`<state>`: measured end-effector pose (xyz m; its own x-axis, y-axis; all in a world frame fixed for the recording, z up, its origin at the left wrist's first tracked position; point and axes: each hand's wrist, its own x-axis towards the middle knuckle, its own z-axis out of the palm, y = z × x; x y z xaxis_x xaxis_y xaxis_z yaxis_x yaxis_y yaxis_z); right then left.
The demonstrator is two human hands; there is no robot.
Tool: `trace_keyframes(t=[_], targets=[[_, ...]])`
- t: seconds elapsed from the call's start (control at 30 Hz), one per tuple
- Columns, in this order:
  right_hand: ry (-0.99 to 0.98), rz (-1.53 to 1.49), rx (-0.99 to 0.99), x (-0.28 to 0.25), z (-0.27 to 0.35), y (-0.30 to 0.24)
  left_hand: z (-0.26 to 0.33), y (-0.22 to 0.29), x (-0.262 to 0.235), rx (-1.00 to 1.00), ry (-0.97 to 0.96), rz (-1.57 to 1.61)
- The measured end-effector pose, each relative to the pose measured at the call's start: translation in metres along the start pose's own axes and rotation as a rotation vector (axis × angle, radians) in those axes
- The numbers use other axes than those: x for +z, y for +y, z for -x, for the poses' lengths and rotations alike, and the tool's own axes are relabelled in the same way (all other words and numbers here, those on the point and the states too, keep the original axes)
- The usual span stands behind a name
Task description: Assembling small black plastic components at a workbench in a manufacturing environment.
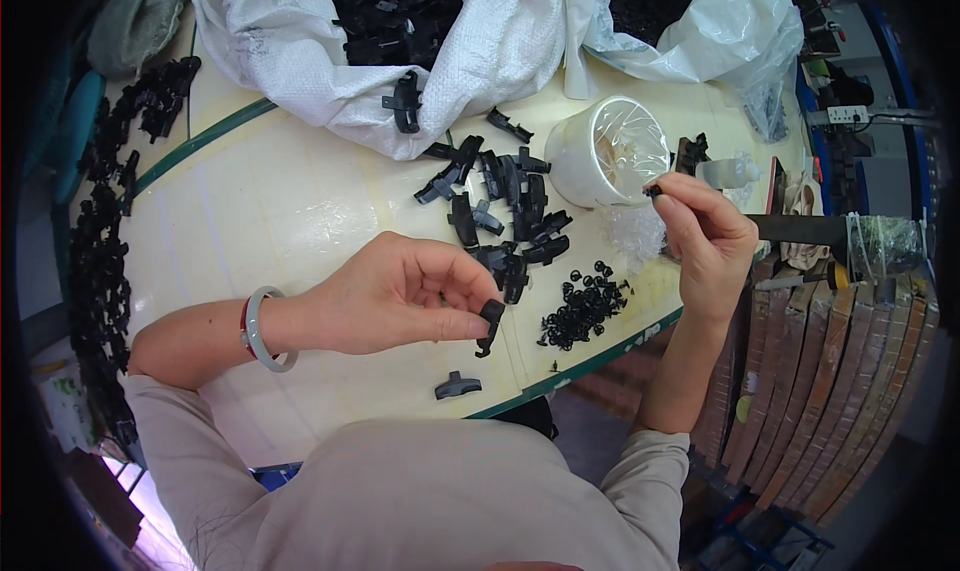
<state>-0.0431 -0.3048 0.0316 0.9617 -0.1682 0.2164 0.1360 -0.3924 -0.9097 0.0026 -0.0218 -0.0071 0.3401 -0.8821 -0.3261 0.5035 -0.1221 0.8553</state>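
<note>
Left hand pinches a black clip, right hand nips a tiny ring; that fingertip grip looks slight, so the ring could drop off the worktop.

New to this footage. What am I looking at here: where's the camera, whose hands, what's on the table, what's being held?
There is no machine: a person works with bare hands. The single picture comes from a fisheye camera on their head, looking down, so straight edges bend near the rim.

The left hand, with a pale bangle on its wrist, pinches a black plastic clip. The right hand is raised and pinches a small black ring at its fingertips.

On the cream table lie a heap of black clips, a pile of small black rings, one loose clip, a white tub, and white sacks of more black parts.
</note>
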Motion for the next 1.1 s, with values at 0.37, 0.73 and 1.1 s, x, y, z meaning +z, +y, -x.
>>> trace_keyframes(t=[0.37, 0.73, 1.1], targets=[[0.013, 0.072, -0.292, 0.066, 0.06, -0.016, -0.004, -0.007, 0.001, 0.046, -0.002, 0.384], [0.004, 0.129, -0.4, 0.088, 0.062, -0.015, -0.001, -0.002, 0.004, 0.098, 0.034, 0.294], [-0.032, 0.23, -0.489, 0.088, 0.064, -0.014, -0.001, -0.008, 0.005, 0.165, 0.097, 0.187]])
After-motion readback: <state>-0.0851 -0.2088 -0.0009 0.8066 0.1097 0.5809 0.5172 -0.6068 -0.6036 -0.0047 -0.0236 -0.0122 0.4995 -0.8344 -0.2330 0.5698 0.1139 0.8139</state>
